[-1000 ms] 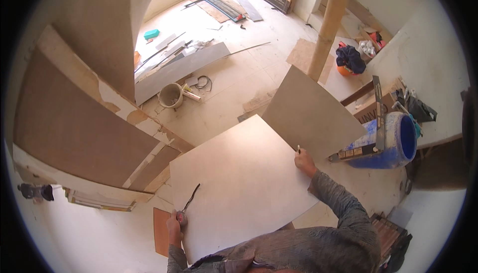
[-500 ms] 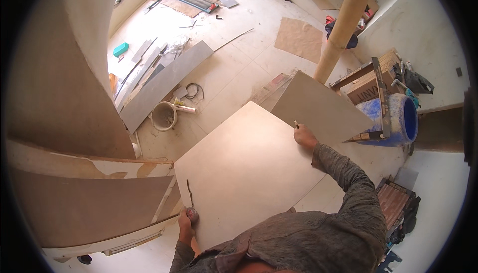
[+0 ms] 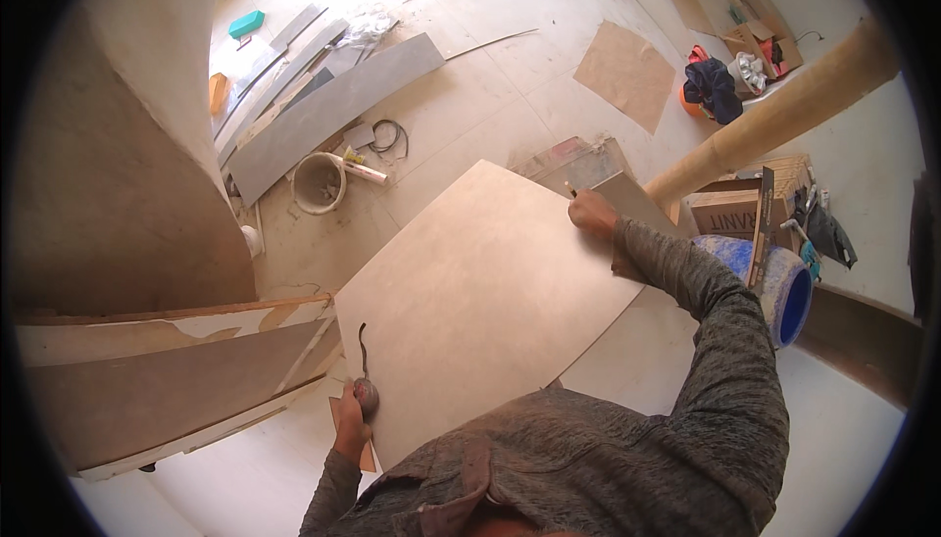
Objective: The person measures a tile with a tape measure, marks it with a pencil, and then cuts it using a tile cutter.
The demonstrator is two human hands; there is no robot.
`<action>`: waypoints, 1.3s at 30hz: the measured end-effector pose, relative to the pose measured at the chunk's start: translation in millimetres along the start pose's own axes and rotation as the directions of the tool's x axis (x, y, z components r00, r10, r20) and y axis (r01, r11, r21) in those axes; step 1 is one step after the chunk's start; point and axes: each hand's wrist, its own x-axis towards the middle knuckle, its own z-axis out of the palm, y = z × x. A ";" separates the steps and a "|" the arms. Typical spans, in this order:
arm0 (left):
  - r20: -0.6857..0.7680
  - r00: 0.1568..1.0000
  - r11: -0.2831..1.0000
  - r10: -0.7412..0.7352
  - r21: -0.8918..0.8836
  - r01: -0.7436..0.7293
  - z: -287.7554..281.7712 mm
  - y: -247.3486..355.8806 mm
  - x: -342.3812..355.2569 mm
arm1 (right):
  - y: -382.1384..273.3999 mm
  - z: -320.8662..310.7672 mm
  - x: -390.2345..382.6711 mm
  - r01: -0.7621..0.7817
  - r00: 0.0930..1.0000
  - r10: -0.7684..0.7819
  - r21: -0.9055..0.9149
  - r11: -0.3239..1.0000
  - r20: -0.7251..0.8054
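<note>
A large beige tile (image 3: 470, 292) lies in front of me, tilted cornerwise in view. At its near left edge my left hand (image 3: 348, 424) is closed on a round reddish tape measure (image 3: 367, 398), and a dark strap (image 3: 363, 346) trails from that onto the tile. My right hand (image 3: 593, 214) rests at the tile's far right edge, pinching a short pencil-like stick (image 3: 570, 188) whose tip points up and away. Just beyond this hand another brownish panel (image 3: 637, 199) shows in part, overlapped by the tile and my sleeve.
On the left floor stand a bucket (image 3: 320, 184) and long grey tile strips (image 3: 343, 116). A bamboo pole (image 3: 765, 125) slants at the right, near a blue drum (image 3: 784, 287) and a cardboard box (image 3: 730, 216). A wooden-edged ledge (image 3: 176, 326) adjoins the tile's left corner.
My view has shifted, so the pole leans more and less of the second panel shows. Both hands keep their grips; the right hand stays by the tile's far right edge.
</note>
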 end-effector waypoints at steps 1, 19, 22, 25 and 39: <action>0.040 0.999 1.000 0.007 -0.005 -0.007 9.9 7.9 -6.6 | 8.4 -4.4 5.1 0.045 0.999 -0.045 -0.046 0.998 0.000; 0.008 0.999 0.998 -0.038 0.041 0.037 143.1 126.9 41.9 | 44.2 -155.4 49.1 -0.495 0.859 0.501 0.419 0.762 0.103; 0.051 0.999 0.994 0.020 0.103 -0.025 156.0 158.9 66.3 | 73.0 -140.5 75.6 -0.590 0.785 0.611 0.428 0.685 0.104; 0.020 0.999 0.996 -0.029 0.087 0.027 166.0 196.2 98.6 | 90.7 -137.1 107.4 -0.611 0.774 0.623 0.398 0.684 0.117; -0.006 0.984 0.932 0.181 0.321 -0.169 278.4 421.2 144.5 | 153.0 -168.5 216.2 -0.737 0.545 0.806 0.591 0.329 0.230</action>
